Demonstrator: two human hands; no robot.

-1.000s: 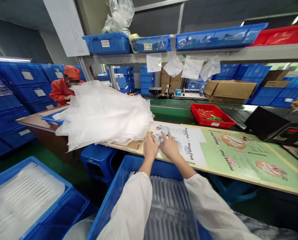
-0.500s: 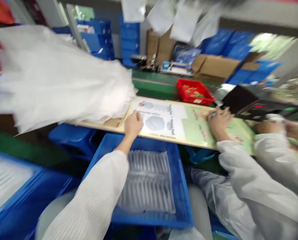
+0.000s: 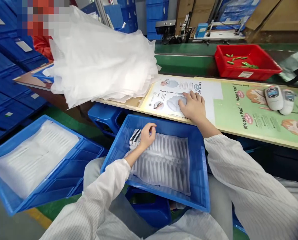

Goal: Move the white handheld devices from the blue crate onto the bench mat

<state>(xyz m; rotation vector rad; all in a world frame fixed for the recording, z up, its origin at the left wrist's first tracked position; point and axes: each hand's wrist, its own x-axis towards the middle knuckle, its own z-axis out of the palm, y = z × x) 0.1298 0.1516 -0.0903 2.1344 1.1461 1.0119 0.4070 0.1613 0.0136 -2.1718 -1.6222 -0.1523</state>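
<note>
My left hand (image 3: 146, 135) reaches into the blue bin (image 3: 201, 173) on my lap, fingers curled around a white-and-black item (image 3: 134, 136) at the top left of a ribbed clear plastic tray (image 3: 167, 160). Up on the table's near edge, my right hand (image 3: 192, 106) lies flat with fingers spread, on the white mouse-pad print sheet (image 3: 164, 95). A big heap of white plastic bags (image 3: 101, 60) lies left of that sheet.
A second blue bin with white trays (image 3: 34, 160) sits low at my left. On the green sheet (image 3: 249, 106) lie two white devices (image 3: 279, 98). A red tray with green parts (image 3: 246, 63) stands behind. A person in orange works at far left.
My left hand has dropped from the table edge into the lap bin and closed on an item. My right hand came back from the right onto the white sheet. The view tilted downward.
</note>
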